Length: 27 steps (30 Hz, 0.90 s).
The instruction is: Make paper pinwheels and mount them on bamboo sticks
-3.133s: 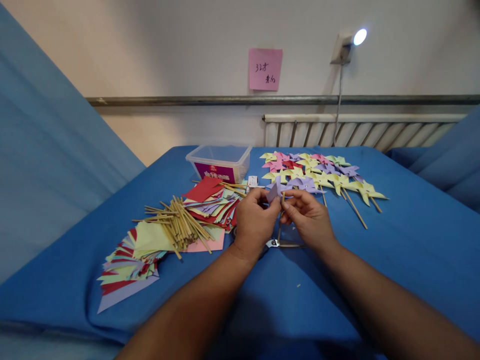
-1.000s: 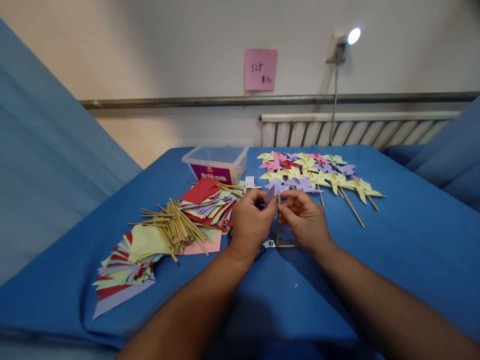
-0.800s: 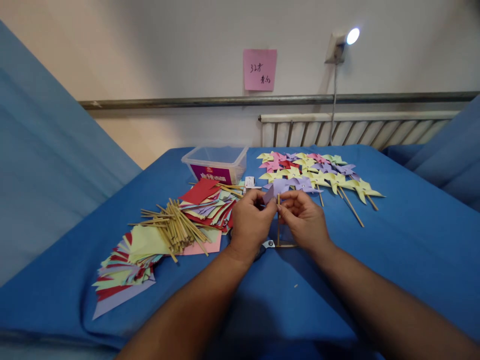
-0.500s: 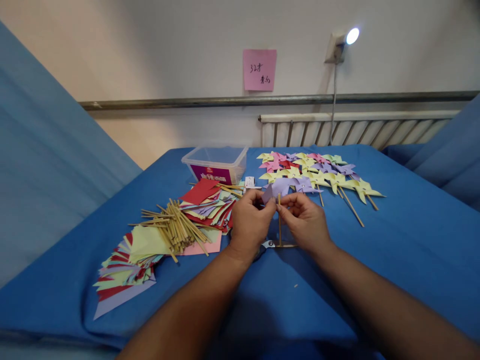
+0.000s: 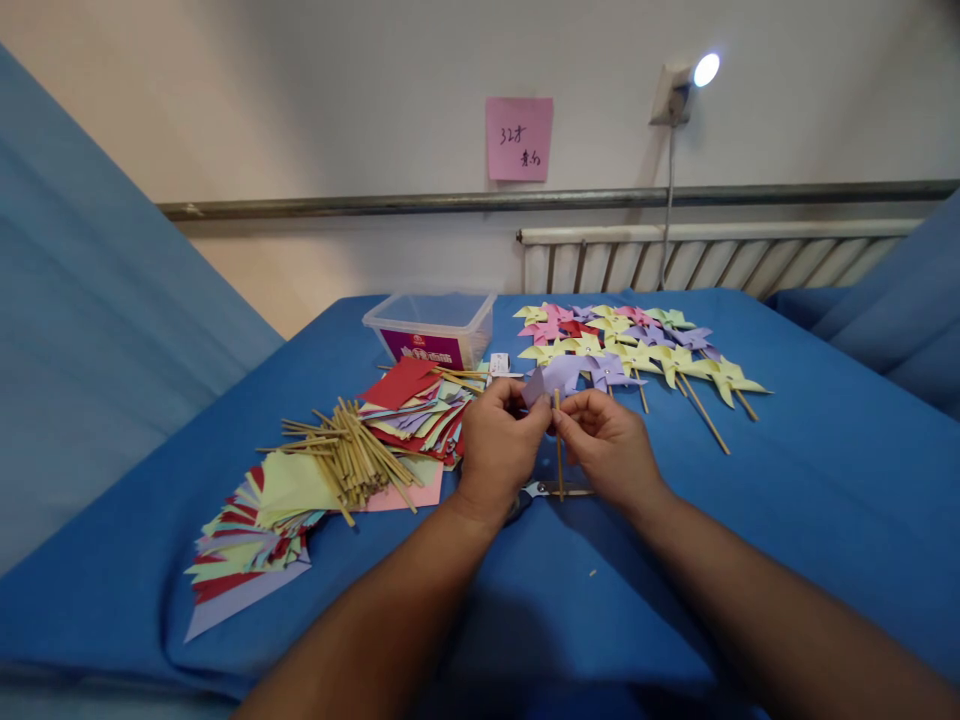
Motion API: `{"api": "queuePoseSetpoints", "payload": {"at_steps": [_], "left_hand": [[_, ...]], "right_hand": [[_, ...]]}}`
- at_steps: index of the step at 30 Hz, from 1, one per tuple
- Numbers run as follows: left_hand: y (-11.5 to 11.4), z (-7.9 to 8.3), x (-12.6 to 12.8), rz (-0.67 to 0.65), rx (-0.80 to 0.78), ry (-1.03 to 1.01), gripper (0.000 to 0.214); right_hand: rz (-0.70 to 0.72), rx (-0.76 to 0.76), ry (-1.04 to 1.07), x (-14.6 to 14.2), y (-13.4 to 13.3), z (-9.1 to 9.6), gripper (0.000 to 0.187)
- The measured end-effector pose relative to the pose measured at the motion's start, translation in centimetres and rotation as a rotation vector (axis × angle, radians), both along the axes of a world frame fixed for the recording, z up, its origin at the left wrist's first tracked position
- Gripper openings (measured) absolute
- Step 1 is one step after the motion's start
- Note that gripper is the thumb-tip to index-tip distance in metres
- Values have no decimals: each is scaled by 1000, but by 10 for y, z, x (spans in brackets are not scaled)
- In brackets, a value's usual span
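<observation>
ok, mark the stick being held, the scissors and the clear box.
held stick (image 5: 559, 464): head view, on its lower shaft
scissors (image 5: 540, 489): head view, on the metal near the pivot
clear box (image 5: 421, 345): head view, on the front wall's purple label

Left hand (image 5: 501, 440) has some purple paper (image 5: 553, 378) pinched around mid-frame, right hand (image 5: 606, 440) has a thin stick (image 5: 559, 465), scissors (image 5: 537, 489) just below. Bunch of pinwheels (image 5: 636, 357) right of centre, loose sticks (image 5: 358, 455) heaped left.
</observation>
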<state>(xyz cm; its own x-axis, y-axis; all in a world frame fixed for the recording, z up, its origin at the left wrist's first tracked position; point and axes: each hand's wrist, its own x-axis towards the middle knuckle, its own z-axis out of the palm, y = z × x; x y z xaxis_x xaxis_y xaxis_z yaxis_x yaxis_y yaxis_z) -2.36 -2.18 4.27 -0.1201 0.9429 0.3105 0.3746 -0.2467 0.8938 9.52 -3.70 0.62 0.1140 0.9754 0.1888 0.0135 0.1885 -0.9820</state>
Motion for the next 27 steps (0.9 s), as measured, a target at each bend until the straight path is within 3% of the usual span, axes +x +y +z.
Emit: {"api": "queuePoseSetpoints", "payload": {"at_steps": [27], "left_hand": [[2, -1, -2, 5, 17, -7, 14]], "right_hand": [[178, -57, 167, -4, -2, 4, 22]]}}
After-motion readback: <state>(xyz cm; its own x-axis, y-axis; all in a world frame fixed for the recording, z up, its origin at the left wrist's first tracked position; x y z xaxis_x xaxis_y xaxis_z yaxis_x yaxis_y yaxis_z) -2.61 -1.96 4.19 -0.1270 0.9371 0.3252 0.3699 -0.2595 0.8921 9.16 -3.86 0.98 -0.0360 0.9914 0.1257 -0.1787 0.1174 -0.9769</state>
